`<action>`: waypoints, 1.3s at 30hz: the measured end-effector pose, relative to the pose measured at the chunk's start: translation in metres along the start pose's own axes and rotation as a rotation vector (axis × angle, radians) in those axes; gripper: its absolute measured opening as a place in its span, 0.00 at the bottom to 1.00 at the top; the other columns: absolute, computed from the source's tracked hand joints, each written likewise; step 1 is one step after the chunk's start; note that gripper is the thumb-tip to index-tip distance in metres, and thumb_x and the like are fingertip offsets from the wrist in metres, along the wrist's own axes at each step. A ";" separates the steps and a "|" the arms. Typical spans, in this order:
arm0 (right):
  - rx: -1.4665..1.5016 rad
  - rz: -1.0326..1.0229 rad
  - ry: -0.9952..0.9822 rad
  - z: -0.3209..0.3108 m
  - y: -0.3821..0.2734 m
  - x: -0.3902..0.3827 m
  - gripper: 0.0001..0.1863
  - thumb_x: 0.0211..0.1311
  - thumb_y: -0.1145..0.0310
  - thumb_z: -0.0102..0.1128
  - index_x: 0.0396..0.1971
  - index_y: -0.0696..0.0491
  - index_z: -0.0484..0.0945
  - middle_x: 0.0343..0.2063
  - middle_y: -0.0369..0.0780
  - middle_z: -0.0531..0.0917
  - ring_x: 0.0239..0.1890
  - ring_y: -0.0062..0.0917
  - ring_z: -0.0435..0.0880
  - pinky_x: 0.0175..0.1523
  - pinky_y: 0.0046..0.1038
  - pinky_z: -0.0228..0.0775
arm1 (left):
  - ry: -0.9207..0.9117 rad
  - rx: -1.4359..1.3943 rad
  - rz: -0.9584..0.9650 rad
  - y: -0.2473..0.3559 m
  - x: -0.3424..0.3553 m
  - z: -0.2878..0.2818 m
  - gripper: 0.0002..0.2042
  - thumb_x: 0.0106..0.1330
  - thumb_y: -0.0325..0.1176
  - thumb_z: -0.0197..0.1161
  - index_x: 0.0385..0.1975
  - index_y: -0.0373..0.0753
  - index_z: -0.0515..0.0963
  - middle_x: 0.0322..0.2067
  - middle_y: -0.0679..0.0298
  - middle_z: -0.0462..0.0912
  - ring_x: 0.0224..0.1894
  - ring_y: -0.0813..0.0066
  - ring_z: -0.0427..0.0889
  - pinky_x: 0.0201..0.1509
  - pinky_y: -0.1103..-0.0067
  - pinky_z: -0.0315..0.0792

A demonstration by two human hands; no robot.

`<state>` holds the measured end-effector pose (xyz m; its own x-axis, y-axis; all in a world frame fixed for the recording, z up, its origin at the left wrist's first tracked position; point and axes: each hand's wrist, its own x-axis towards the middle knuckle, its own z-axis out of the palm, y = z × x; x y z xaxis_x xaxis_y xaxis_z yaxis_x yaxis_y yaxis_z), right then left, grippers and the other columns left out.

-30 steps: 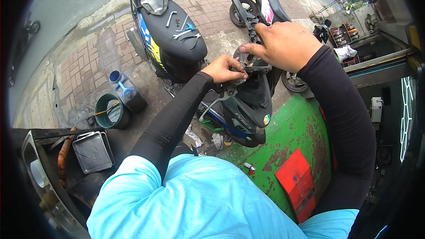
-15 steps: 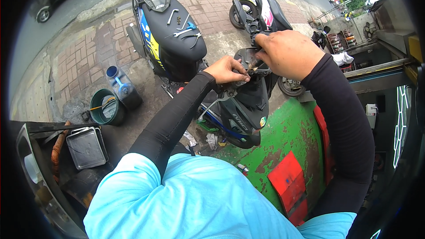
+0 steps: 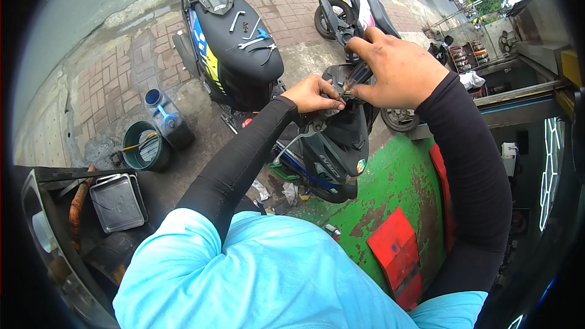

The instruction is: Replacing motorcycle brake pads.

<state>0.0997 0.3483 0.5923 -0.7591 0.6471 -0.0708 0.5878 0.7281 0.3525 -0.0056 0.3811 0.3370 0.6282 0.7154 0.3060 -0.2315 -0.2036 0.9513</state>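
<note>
Both hands are at the handlebar area of a dark scooter (image 3: pixel 326 155) standing in front of me. My left hand (image 3: pixel 312 94) is closed in a pinch at its top. Whatever lies between the fingertips is too small to name. Just right of it, my right hand (image 3: pixel 399 67) curves round a dark-handled tool (image 3: pixel 360 74) with a brownish lower end. The thumb is low beside the tool and the fingers arch above it. The tool's exact kind cannot be made out. Below my hands a metal brake lever (image 3: pixel 295 146) sticks out to the left.
Wrenches (image 3: pixel 253 42) and small metal parts lie on a second scooter's black seat (image 3: pixel 247 67). A white and pink scooter (image 3: pixel 365 9) stands beyond. At left are a dark jug (image 3: pixel 173 125), a green bucket (image 3: pixel 159 157) and a metal tray (image 3: pixel 117 204). A red panel (image 3: pixel 393 244) lies on green floor.
My right hand's fingers have lifted and spread a little round the tool. The left hand keeps its pinch. On the road, a vehicle at upper left has gone out of view.
</note>
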 end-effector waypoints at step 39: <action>0.600 0.252 0.185 0.030 -0.015 -0.027 0.21 0.57 0.75 0.57 0.53 0.52 0.73 0.41 0.48 0.78 0.45 0.44 0.82 0.51 0.39 0.75 | 0.018 0.047 -0.012 -0.006 0.004 0.004 0.09 0.59 0.35 0.73 0.35 0.38 0.89 0.29 0.61 0.89 0.33 0.82 0.83 0.68 0.73 0.63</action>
<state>0.1198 0.3268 0.5608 -0.5821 0.8034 0.1250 0.7665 0.5936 -0.2453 0.0012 0.3822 0.3330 0.6175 0.7295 0.2942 -0.1882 -0.2261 0.9558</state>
